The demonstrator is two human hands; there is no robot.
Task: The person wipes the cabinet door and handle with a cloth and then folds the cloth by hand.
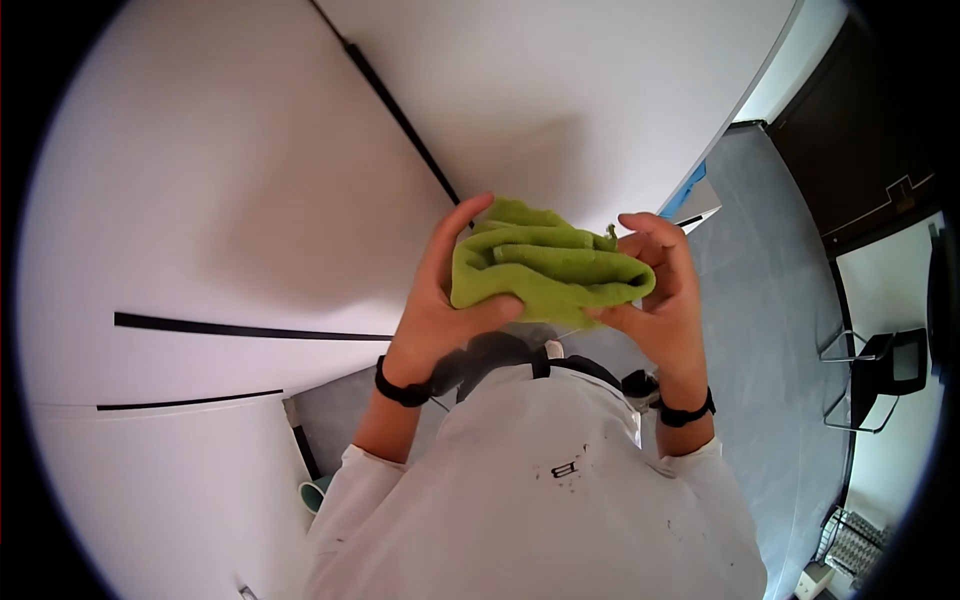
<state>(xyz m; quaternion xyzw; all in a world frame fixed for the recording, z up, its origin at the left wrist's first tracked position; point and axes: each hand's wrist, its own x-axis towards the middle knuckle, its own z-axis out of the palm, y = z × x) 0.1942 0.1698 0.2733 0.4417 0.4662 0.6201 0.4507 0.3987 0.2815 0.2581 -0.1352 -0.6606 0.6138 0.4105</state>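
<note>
A green cloth (560, 285), folded into several layers, is held up in front of my body between both hands. My left hand (450, 285) grips its left end, thumb across the near side and fingers behind. At the right end my right hand (660, 285) holds the cloth, its thumb at the lower edge and its fingers curled beside the folds. A loose thread stands up near the cloth's top right. Black bands circle both wrists. Close behind the cloth rises a white cabinet front (560, 90), with a dark strip handle (400, 115) running up it.
More white panels with black strips (250, 328) fill the left side. Grey floor (760, 300) lies to the right, with a black chair (890, 362) by the wall and a dark door (860, 130). A wire basket (850, 545) stands at lower right, a green bin (314, 494) at lower left.
</note>
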